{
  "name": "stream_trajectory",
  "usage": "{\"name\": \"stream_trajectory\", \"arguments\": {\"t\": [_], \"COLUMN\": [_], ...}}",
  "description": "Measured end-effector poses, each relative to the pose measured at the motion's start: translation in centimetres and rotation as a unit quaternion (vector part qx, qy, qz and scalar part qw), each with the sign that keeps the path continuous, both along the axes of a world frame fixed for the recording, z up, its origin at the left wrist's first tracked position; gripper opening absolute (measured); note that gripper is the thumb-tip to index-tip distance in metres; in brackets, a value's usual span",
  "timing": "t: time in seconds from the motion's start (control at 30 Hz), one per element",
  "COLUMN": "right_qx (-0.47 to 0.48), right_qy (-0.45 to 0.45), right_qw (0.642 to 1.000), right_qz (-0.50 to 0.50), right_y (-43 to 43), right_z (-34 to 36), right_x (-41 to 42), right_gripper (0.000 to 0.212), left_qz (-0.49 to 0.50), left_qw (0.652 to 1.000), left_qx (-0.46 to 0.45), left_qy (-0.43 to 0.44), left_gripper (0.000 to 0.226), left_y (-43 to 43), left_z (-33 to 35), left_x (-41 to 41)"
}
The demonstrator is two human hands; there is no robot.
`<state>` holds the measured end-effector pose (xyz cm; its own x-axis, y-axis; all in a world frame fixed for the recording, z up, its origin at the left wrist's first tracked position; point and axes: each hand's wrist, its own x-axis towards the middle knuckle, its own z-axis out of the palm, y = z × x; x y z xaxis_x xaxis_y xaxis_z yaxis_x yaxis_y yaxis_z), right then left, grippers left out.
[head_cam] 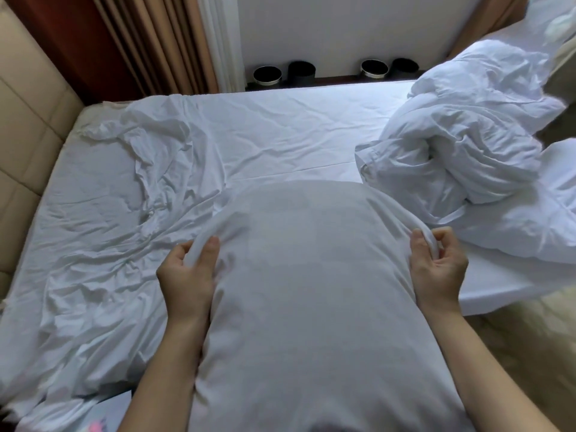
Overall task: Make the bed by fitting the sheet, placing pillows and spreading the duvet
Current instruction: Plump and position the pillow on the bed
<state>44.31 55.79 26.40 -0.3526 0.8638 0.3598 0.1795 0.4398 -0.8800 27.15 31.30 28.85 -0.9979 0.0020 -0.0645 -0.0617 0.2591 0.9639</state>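
Note:
A white pillow in its case [311, 275] stands up in front of me, its far end over the bed. My left hand [190, 272] pinches a fold of the case at the pillow's left side. On the right side, my right hand [436, 269] grips a bunched fold of the case between thumb and fingers. The white sheet [149, 169] lies over the mattress, smooth in the middle and crumpled on the left near the headboard. A bunched white duvet [467, 132] is heaped at the bed's right end.
A padded beige headboard [28, 129] runs along the left. Brown curtains [149, 42] and a white wall stand beyond the bed, with several dark round bins [268, 74] on the floor there. Beige carpet [514, 344] shows at the lower right.

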Motion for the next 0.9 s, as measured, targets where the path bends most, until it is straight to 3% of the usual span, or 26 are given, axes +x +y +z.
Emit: {"name": "stream_trajectory", "arguments": {"t": [0.43,0.6,0.9], "right_qx": [0.036,0.096,0.123], "right_qy": [0.055,0.096,0.129], "right_qw": [0.994,0.981,0.97], "right_qz": [0.083,0.14,0.167], "right_y": [18.5,26.2,34.5], "right_z": [4.5,8.3,12.4], "right_x": [-5.5,-7.9,-12.3], "right_gripper": [0.036,0.035,0.037], "left_qz": [0.093,0.154,0.197], "left_qw": [0.991,0.982,0.96], "left_qx": [-0.031,-0.014,0.009], "left_qy": [0.088,0.109,0.2], "left_gripper": [0.031,0.033,0.033], "left_y": [16.2,22.7,30.0], "left_z": [4.0,5.9,11.0], "left_x": [-1.2,-0.7,-1.6]}}
